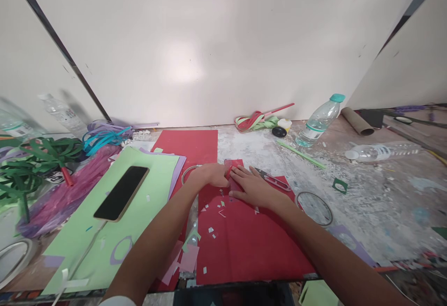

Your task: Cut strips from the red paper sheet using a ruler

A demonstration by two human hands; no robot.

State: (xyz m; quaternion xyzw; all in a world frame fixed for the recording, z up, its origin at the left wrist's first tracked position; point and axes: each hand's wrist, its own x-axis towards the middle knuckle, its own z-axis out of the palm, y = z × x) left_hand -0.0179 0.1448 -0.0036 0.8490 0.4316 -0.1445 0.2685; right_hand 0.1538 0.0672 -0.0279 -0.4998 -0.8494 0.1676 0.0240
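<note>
My left hand (216, 174) is closed at the edge of a small folded piece of red paper (237, 162); its fingertips are partly hidden. Lying flat with stretched fingers, my right hand (252, 187) presses on the same piece from the other side. Both hands rest over a large red sheet (240, 245) scattered with tiny paper scraps (211, 229). Just beyond my right hand lies a cutting tool with a pink handle (279, 184), partly covered by the hand. A clear ring-shaped tape roll (190, 172) sits beside my left wrist, partly hidden.
On the left, a black-screened phone (122, 193) with a cable lies on green sheets (157, 203). A tilted water bottle (319, 122) leans near the white board (223, 54). Another bottle (382, 151) lies flat at right, and a tape ring (314, 208) is by my right forearm.
</note>
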